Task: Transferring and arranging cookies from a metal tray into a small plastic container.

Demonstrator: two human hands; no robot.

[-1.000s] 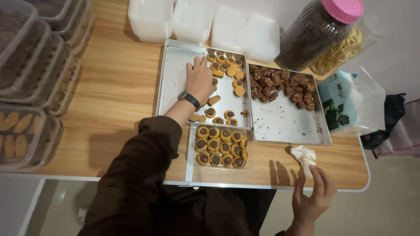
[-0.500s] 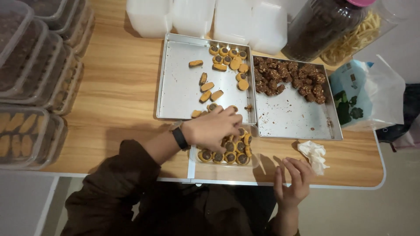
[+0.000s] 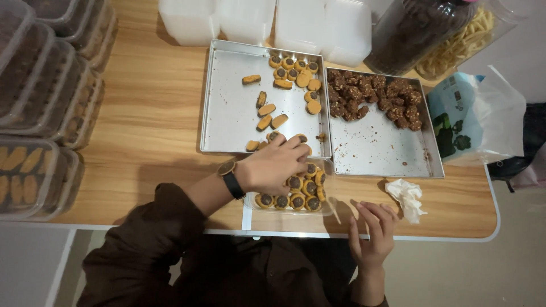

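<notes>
Your left hand (image 3: 272,166) is curled over the clear container (image 3: 290,196) at the bench's near edge, fingers bunched down among the round cookies (image 3: 296,200) in it. It covers whatever it's pinching, so I can't tell if there's a cookie in the grip. Your right hand (image 3: 372,230) rests open at the bench (image 3: 148,119) edge, fingers loosely spread, holding nothing, just beside the crumpled tissue (image 3: 406,196).

Behind the container sits the left steel tray (image 3: 227,113) with scattered cookies, touching a second tray (image 3: 381,150) of dark clusters. Stacked lidded tubs (image 3: 40,102) on the left are cut off by the frame, contents blurry. The two jars (image 3: 432,34) at the top right are cropped too, next to a plastic bag (image 3: 478,119). White containers (image 3: 261,23) line the back. Wooden top, pale floor below.

Versus half a second ago: the left hand stayed over the container, and the right hand slid a bit away from the tissue.
</notes>
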